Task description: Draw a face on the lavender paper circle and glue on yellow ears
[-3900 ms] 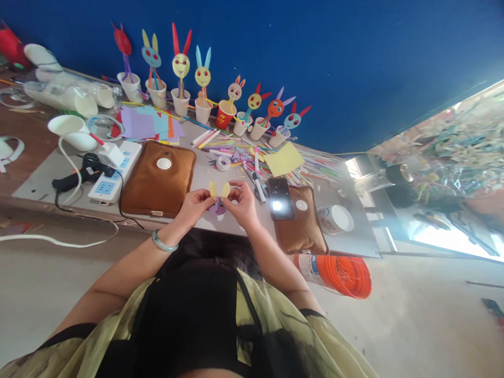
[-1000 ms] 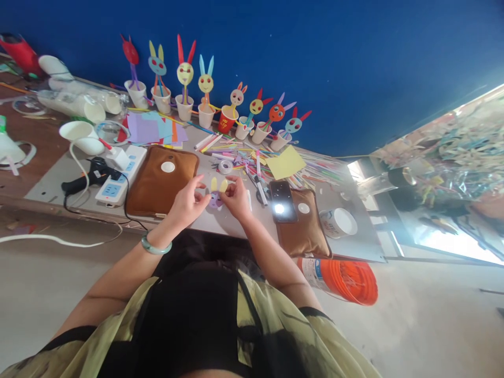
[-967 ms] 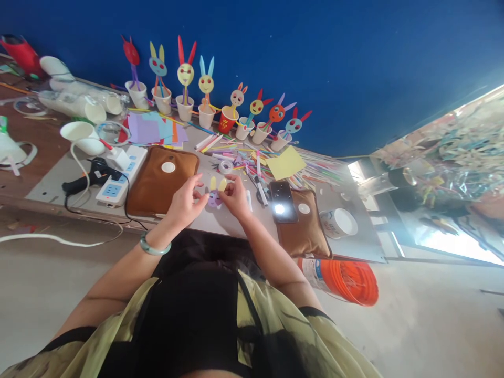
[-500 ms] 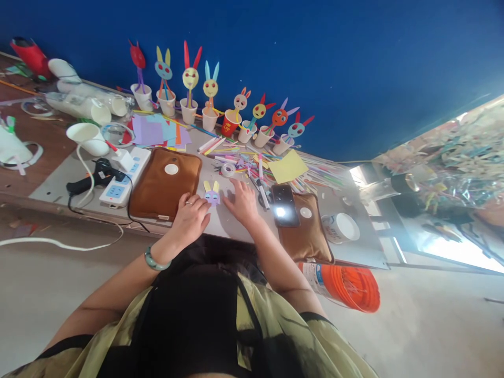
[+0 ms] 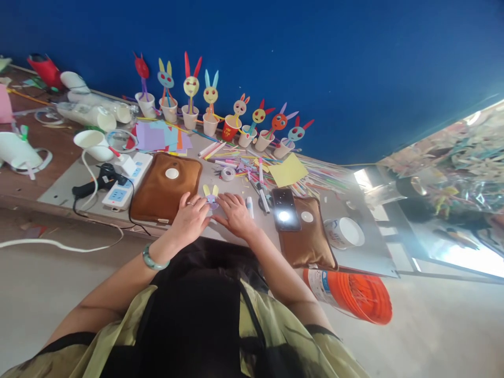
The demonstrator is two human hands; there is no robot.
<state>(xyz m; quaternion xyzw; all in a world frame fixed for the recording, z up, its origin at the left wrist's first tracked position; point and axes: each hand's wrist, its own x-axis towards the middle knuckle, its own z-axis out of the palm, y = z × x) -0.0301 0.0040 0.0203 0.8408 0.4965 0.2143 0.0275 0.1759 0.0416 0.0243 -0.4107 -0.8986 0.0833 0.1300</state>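
A small purple paper rabbit head [image 5: 212,205] with two yellow ears lies flat on the grey tabletop, between my hands. My left hand [image 5: 191,216], with a ring on one finger, rests palm down with its fingertips on the left edge of the paper. From the other side, my right hand [image 5: 235,215] lays its outstretched fingers at the right edge. Neither hand grips anything; parts of the paper are hidden under the fingers. A white pen-like tube [image 5: 250,207] lies just right of my right hand.
Several paper rabbits in cups [image 5: 191,116] line the blue wall. Around me are a brown hot-water bag [image 5: 165,197], power strip [image 5: 126,184], glue gun [image 5: 94,182], tape roll [image 5: 227,174], scissors [image 5: 261,195], yellow paper [image 5: 289,170], a lit phone [image 5: 285,205] and an orange bucket [image 5: 370,299].
My right hand has moved left, onto the edge of the paper rabbit head, uncovering the white tube. My left hand stays at the paper's left side. The camera view has shifted slightly.
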